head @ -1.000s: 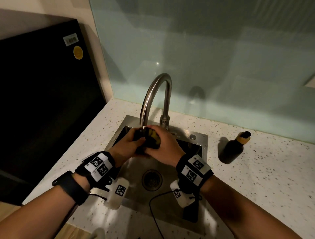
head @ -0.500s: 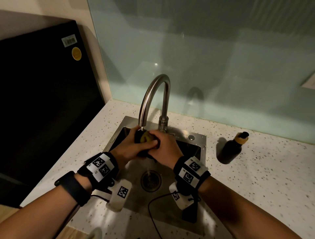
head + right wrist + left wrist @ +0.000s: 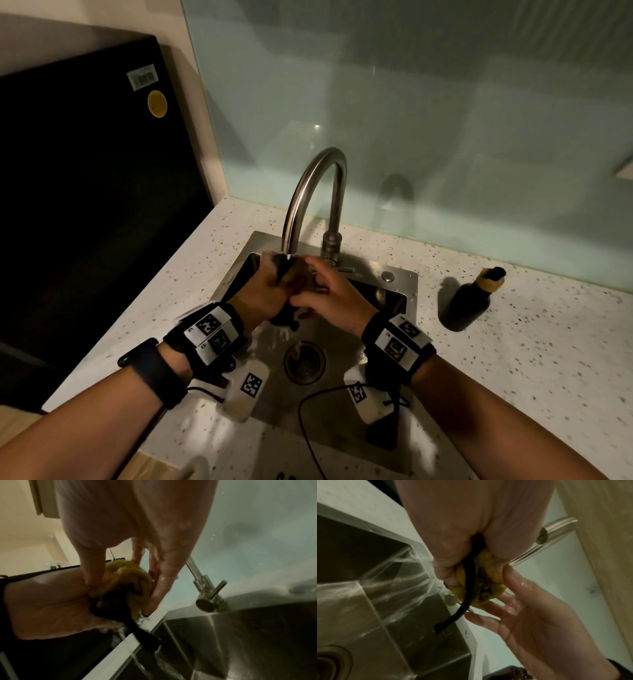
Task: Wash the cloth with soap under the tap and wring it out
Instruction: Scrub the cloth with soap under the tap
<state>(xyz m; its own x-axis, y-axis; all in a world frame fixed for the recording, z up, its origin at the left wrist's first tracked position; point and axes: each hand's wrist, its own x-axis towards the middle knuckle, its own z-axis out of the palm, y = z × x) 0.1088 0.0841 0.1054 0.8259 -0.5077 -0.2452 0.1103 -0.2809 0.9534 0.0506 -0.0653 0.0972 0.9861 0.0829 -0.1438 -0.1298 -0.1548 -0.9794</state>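
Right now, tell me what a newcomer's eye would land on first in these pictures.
First, the two hands meeting under the curved brushed-steel tap: the left hand grips a bunched yellow and black cloth while the right hand touches it with straight, wet fingers. Water runs off the cloth into the square stainless-steel sink. To the right, a dark bottle with a tan collar stands on the speckled white counter.

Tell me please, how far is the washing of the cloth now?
Done: the tap runs and the cloth is soaked. In hand: the left hand grips the bunched cloth under the stream while the right hand touches it with straight fingers. Left: final wringing, closing the tap. Soap cannot be confirmed.
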